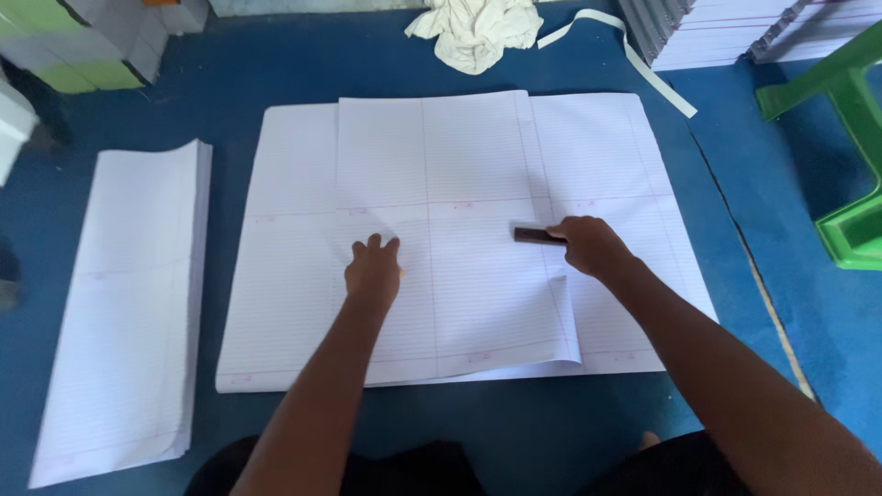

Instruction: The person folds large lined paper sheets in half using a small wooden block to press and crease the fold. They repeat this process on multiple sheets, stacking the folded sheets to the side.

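A large stack of white ruled paper sheets (597, 156) lies on the blue floor. On top of it lies a folded ruled sheet (459, 165). My left hand (373, 271) presses flat on this folded sheet, fingers apart. My right hand (593, 246) grips a small dark flat tool (537, 235) and holds it against the folded sheet's right edge, near the fold.
A tall pile of folded ruled sheets (129, 303) lies at the left. A crumpled white cloth (478, 32) and a white strip (643, 64) lie at the back. Stacked paper (726, 32) stands at the back right, beside a green plastic stool (850, 165).
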